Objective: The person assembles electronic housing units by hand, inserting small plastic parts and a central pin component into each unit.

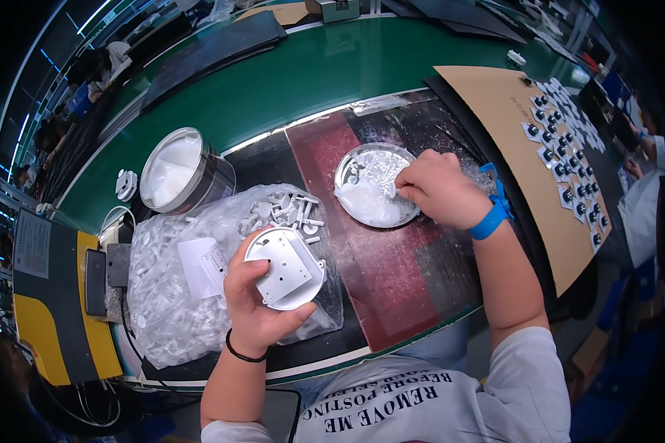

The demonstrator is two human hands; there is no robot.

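Note:
My left hand [253, 299] grips a round white plastic housing [292, 269], with a raised flat plate and a few small holes facing up. It is held above the front edge of a clear plastic bag [174, 325] full of white plastic parts. Over the right rim of a round metal dish [347, 164], my right hand [440, 188] has its fingertips pinched together. Whatever lies between them is too small to name. Inside the dish are small shiny pieces and a clear plastic bag [369, 203]. Loose white plastic parts [288, 210] spill from the big bag's mouth.
A bucket [218, 173] with a white liner stands behind the bag. At the left is a yellow and grey machine [59, 295]. Cardboard [488, 111] at the right bears rows of small white pieces with black tops. Another person's arm [646, 148] shows at far right.

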